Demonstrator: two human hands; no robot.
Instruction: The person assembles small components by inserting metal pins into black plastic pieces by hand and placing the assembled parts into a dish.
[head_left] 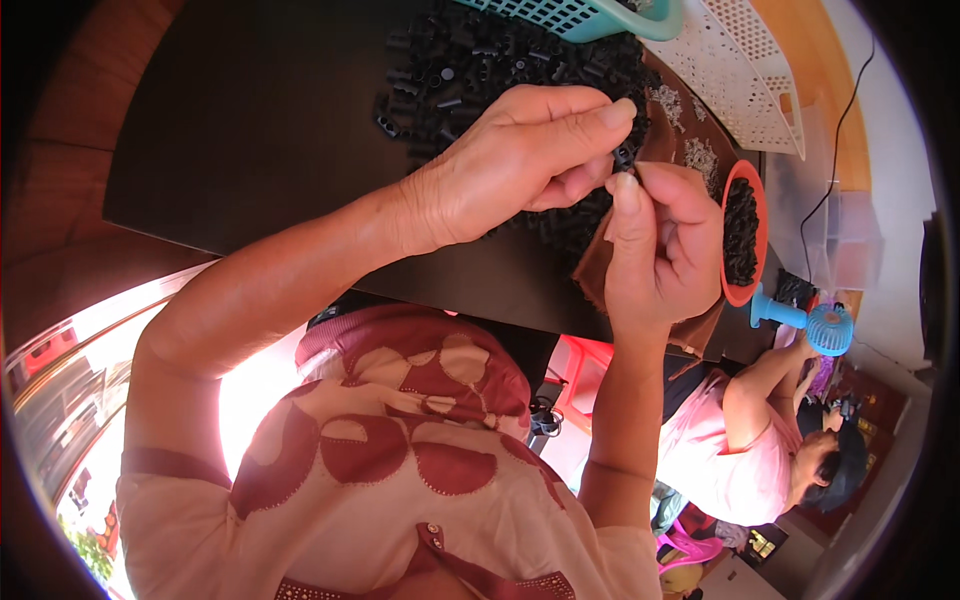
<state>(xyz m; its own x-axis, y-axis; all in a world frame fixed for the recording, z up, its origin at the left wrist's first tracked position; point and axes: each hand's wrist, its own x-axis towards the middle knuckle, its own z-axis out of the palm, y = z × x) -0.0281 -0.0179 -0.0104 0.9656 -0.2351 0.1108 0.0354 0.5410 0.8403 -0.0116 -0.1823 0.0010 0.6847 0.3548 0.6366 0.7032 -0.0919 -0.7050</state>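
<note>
A broad heap of black pieces [480,75], hard and plastic-looking, many short and tube-like with rounded ends, lies on the smooth dark table [250,130]. Above the heap's right part, the left hand [545,140] has its thumb and fingers closed around a small black part [624,158], glossy and seemingly ringed at one end. The right hand [665,245], by the heap's right edge, pinches the same part from below between thumb and forefinger, its other fingers curled in; the exact contact is partly hidden. At the heap's far edge stands a teal basket [570,18] with slotted plastic walls. Right of the heap come a soft, rumpled brown cloth [600,270], scattered tiny silvery bits [700,155], an off-white tray [715,75] pierced with small holes, and an oval orange-red bowl [738,294] holding slender black pieces. Farther right of the heap is a round-headed blue fan [829,329].
</note>
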